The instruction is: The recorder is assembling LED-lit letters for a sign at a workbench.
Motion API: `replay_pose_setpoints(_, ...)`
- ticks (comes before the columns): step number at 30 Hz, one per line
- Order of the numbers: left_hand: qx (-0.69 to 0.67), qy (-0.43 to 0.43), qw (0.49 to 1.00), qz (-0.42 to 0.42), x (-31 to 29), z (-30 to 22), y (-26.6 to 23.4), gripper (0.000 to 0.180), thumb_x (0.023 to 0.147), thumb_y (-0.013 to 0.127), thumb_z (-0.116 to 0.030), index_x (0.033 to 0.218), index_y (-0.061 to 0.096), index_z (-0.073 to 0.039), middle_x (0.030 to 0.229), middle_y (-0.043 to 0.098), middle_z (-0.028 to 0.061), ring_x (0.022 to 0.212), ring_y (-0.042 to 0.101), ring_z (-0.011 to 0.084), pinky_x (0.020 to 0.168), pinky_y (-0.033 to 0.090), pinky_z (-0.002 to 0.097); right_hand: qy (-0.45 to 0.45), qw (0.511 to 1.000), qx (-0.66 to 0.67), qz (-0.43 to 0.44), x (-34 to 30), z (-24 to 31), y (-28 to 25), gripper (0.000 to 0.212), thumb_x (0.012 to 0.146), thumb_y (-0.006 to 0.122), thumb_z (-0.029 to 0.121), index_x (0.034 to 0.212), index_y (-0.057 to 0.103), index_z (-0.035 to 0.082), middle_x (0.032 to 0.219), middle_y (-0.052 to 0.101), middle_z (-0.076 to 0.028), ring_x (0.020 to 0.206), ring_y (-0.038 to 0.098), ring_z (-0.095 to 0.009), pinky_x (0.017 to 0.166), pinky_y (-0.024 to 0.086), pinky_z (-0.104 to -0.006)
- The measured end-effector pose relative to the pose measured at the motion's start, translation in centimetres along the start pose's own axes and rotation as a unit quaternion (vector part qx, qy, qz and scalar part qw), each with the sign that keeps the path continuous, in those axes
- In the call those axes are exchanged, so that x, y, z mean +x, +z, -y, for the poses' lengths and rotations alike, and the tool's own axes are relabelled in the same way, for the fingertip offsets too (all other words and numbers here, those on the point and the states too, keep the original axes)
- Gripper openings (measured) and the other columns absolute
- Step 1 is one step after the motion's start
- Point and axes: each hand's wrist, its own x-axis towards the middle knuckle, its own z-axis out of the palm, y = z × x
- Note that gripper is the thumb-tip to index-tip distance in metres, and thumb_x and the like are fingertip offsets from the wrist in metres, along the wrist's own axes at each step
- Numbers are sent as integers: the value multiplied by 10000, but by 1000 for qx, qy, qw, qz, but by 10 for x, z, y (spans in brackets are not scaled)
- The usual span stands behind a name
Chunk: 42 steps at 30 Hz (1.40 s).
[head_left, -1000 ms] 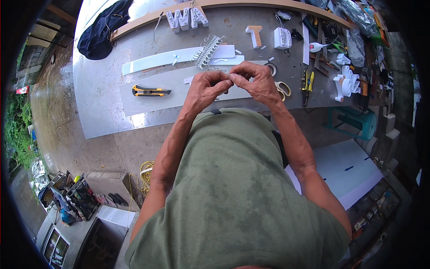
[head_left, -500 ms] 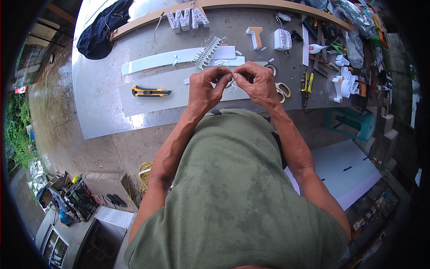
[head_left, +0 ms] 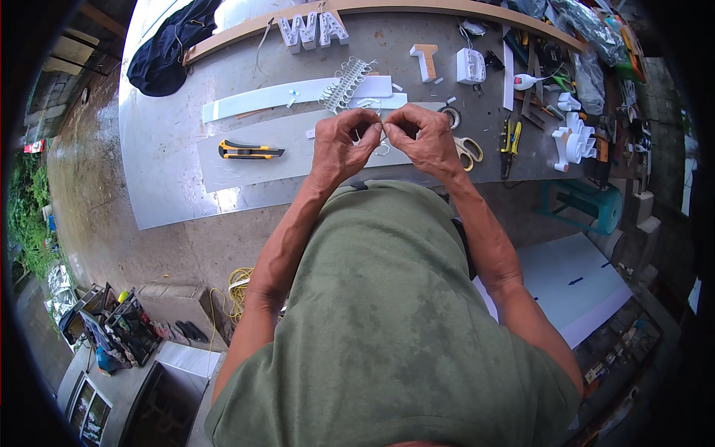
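Over the near edge of the metal table, my left hand (head_left: 345, 146) and my right hand (head_left: 423, 140) meet fingertip to fingertip. Each one is closed in a pinch. A thin white wire (head_left: 383, 150) appears to run from their fingertips, with a loop of it showing just below; its exact ends are hidden by the fingers. Just beyond the hands lies a bundle of looped white wires with small modules (head_left: 346, 86). A yellow-and-black utility knife (head_left: 252, 150) rests to the left, and scissors with cream handles (head_left: 468, 153) lie beside my right wrist.
White strips (head_left: 298, 98) lie across the table (head_left: 167, 160). White letter-shaped blocks (head_left: 302, 31) stand at the back near a long wooden bar (head_left: 447, 10). Yellow-handled pliers (head_left: 510, 145), a roll of tape (head_left: 450, 116) and cluttered tools are to the right. A green stool (head_left: 588, 205) stands below.
Both hands stay pinched together at nearly the same place, with the fingertips shifted slightly. The wire loop below them has changed shape a little.
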Motion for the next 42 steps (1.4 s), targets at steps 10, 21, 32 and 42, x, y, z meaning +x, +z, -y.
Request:
replay_pose_setpoints(10, -148, -17, 989, 8, -3, 3, 2, 135, 925, 727, -95, 1034, 734, -16, 822, 738, 45, 773, 659, 88, 710, 539, 266, 50, 998, 36, 2, -1, -7, 4, 125, 913, 699, 105, 962, 707, -9, 788, 679, -6, 652, 570, -51, 586, 481, -233)
replay_pose_setpoints(21, -180, -88, 980, 14, 1, -3, -1, 147, 960, 683, -128, 988, 681, 16, 839, 713, 56, 752, 647, 94, 687, 519, 240, 146, 974, 173, 23, -1, -8, 2, 138, 955, 664, 136, 974, 663, -1, 825, 678, -27, 697, 603, -66, 621, 495, -219)
replay_pose_setpoints(32, -331, -149, 932, 5, 4, 7, -12, 192, 1019, 603, -230, 1036, 601, -38, 853, 702, 65, 642, 569, 63, 531, 394, 199, 103, 953, 280, 47, -2, -4, -3, 127, 987, 569, 99, 968, 613, -18, 873, 701, -96, 801, 686, -140, 705, 554, -275)
replay_pose_setpoints(42, -370, -183, 911, 14, 2, 12, -13, 207, 1043, 564, -244, 1056, 561, -38, 869, 712, 102, 601, 537, 75, 530, 399, 208, 83, 943, 318, 57, -5, -8, -3, 121, 992, 571, 98, 990, 626, -10, 896, 711, -94, 813, 686, -144, 711, 550, -280)
